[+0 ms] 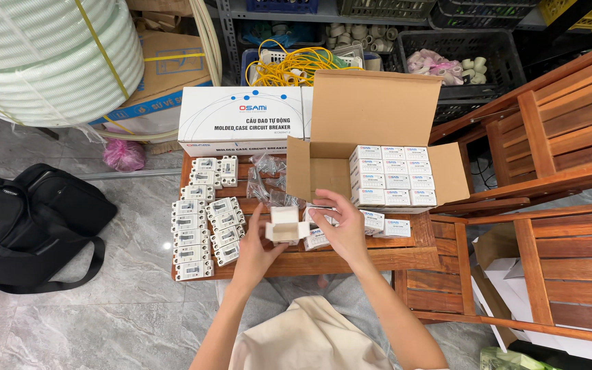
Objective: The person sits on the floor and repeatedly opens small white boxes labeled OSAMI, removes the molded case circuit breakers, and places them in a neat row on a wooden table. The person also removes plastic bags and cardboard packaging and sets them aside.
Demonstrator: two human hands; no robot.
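Observation:
My left hand (pixel 256 248) holds a small white carton (pixel 286 226) with its top flap open, above a low wooden table (pixel 351 259). My right hand (pixel 337 226) touches the carton's right side with fingers spread on it. Just behind them stands an open brown cardboard box (pixel 323 171), its right half packed with several small white cartons (pixel 392 175). A few more small white cartons (pixel 386 225) lie on the table by my right hand. Rows of white circuit breakers (pixel 203 229) sit on the table's left part. Crumpled clear plastic bags (pixel 268 181) lie beside the brown box.
A long white printed box (pixel 241 120) stands behind the table. A black backpack (pixel 29 223) lies on the tiled floor at left. A big coil of white hose (pixel 49 55) is at top left. Wooden chairs (pixel 556 151) crowd the right side. Crates and yellow cable (pixel 296 65) fill the back shelves.

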